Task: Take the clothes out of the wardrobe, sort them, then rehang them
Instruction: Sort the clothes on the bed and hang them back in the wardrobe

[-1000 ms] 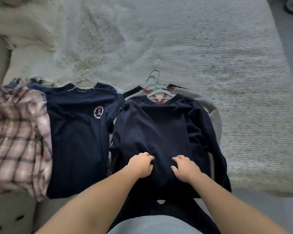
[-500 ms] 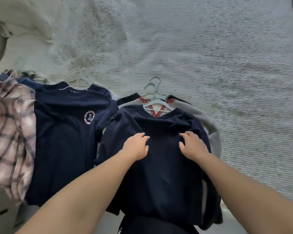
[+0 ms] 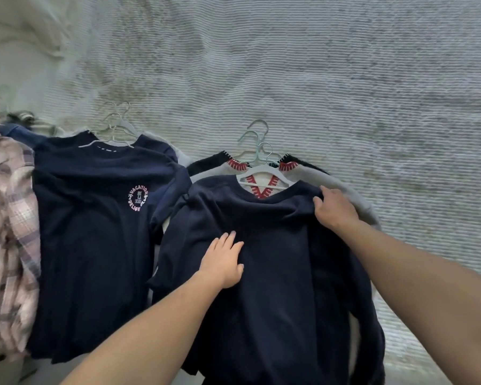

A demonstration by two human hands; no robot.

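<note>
Sorting step judged under way: navy sweater (image 3: 275, 259), on its white hanger (image 3: 264, 173) atop the right-hand pile on the bed (image 3: 345, 79), is pressed flat by the open-fingered left hand (image 3: 222, 262) and gripped at the shoulder by the right hand (image 3: 335, 209); next, straightening likely needed.

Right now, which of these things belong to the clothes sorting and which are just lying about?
Part of the job:
navy sweater, under both hands
logo T-shirt
plaid shirt
hangers
left hand
right hand

Just lying about:
bedspread
cream blanket
</note>
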